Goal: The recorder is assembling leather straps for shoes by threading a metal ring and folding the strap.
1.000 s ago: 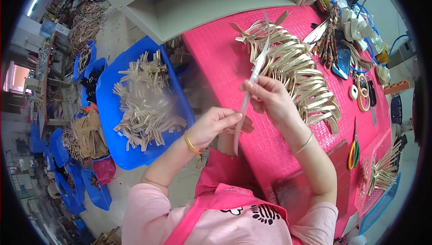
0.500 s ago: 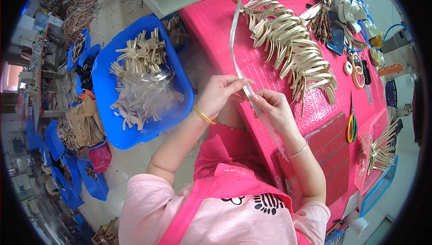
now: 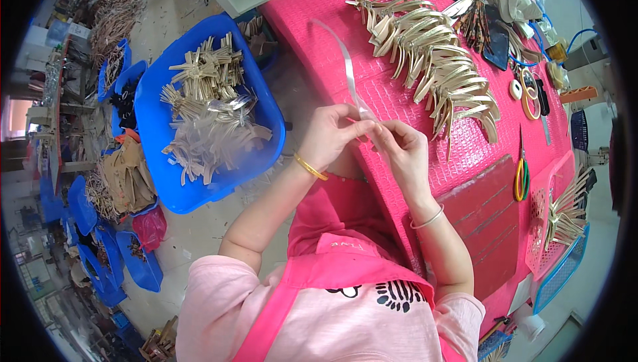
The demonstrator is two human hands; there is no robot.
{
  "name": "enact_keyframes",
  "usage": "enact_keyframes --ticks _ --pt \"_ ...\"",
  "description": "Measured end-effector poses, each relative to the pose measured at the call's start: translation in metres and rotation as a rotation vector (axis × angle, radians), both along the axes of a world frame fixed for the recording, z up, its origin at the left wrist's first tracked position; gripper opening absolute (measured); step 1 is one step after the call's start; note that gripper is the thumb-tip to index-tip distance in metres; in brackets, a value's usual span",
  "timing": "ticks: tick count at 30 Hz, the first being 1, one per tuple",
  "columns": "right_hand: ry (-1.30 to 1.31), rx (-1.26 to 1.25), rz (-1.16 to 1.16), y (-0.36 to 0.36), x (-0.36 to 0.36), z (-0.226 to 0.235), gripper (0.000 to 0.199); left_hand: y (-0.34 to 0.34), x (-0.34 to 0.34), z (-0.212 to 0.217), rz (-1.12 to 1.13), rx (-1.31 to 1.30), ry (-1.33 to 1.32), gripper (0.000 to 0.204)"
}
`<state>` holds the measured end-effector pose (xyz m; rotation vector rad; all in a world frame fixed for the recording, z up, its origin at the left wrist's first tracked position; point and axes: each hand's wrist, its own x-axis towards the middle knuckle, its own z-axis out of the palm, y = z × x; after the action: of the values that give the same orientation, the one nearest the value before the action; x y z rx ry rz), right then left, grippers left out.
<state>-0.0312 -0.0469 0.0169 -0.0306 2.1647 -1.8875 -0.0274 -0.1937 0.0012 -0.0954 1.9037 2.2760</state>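
A thin, pale, translucent strip (image 3: 348, 63) runs up from my fingers and curves to the left over the pink-covered table. My left hand (image 3: 332, 135) pinches it between thumb and forefinger near the table's left edge. Close beside it, my right hand (image 3: 401, 153) is closed on the same strip, fingertips almost touching the left ones. The strip's lower part is mostly hidden by my right hand. Beyond my hands lies a long row of gold looped straps (image 3: 432, 56) on the table.
Left of me stands a blue tub (image 3: 189, 196) with bundles of gold straps. A dark red board (image 3: 480, 226), scissors (image 3: 521, 176), tape rolls (image 3: 529, 99) and a pink basket (image 3: 539, 242) lie at the right. Several smaller blue bins (image 3: 141, 266) sit on the floor.
The strip's upper end has swung left and lower. My hands have come closer together on it, and its tail below my right hand no longer shows.
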Motion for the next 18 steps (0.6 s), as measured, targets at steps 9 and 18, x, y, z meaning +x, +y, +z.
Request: enact_keyframes --ticks 9,18 --pt "-0.092 -0.284 0.026 0.002 -0.006 -0.001 0.017 -0.001 -0.001 0.007 0.012 0.34 -0.183 0.017" --pt "-0.146 -0.272 0.125 0.004 -0.007 0.0 0.014 -0.007 0.001 0.01 -0.012 0.165 -0.119 0.015"
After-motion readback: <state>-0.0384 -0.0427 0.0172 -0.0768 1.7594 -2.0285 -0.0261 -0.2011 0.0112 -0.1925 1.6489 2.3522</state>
